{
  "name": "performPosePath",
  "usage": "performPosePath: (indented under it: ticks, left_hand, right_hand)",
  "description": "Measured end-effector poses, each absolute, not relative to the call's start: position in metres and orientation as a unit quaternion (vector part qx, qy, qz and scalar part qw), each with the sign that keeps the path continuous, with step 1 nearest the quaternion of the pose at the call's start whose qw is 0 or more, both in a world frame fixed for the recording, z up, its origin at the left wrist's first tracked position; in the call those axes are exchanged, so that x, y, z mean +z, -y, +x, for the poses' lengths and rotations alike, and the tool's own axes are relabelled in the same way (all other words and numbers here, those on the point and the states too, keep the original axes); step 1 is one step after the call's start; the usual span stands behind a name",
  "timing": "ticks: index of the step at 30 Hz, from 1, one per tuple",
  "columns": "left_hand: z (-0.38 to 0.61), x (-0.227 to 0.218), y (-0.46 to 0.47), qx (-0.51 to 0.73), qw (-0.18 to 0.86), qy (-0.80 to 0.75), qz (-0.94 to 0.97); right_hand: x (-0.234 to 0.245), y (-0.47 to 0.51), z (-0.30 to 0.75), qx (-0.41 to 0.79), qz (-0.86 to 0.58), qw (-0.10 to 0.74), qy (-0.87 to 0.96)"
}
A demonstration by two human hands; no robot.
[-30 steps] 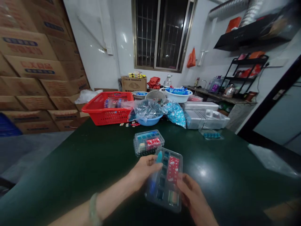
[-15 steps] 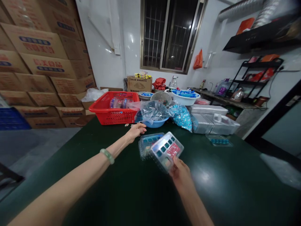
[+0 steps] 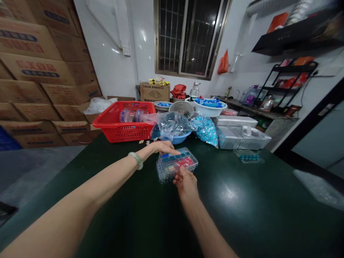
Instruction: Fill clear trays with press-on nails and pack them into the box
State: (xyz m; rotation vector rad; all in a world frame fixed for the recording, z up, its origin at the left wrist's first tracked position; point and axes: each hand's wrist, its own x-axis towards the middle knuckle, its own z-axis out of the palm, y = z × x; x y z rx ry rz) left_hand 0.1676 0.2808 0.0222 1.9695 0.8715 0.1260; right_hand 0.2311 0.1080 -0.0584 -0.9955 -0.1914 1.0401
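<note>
Two clear plastic blister trays (image 3: 177, 165) lie stacked on the dark green table (image 3: 242, 208), holding small blue pieces and a red-and-white card. My left hand (image 3: 165, 147) reaches over their far edge, fingers lying across the lid, with a pale green bangle (image 3: 135, 160) on the wrist. My right hand (image 3: 186, 184) pinches the near edge from below. The lower tray's contents are partly hidden by the upper tray.
Behind the trays stand a red plastic basket (image 3: 120, 129), a blue bowl (image 3: 182, 138) under a clear bag, a bag of blue packets (image 3: 205, 130) and silver boxes (image 3: 239, 138). A small blister tray (image 3: 248, 156) lies to the right. Stacked cartons (image 3: 34, 75) fill the left.
My right hand has lowered its tray onto the other, so the two now sit stacked. My left hand has moved right from the table onto the trays.
</note>
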Motion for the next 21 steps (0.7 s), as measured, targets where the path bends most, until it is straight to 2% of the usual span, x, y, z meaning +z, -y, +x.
performPosePath:
  ticks: [10, 16, 21]
  left_hand:
    - [0.173, 0.006, -0.301, -0.041, 0.511, -0.343, 0.787]
    - [0.16, -0.001, -0.284, -0.044, 0.578, -0.364, 0.729]
    - [0.144, -0.004, -0.264, 0.022, 0.632, -0.405, 0.661]
  right_hand:
    - [-0.07, -0.11, 0.24, 0.553, -0.574, 0.589, 0.135]
    - [-0.07, -0.109, 0.237, 0.548, -0.59, 0.58, 0.122]
    - [-0.07, -0.107, 0.233, 0.528, -0.586, 0.605, 0.112]
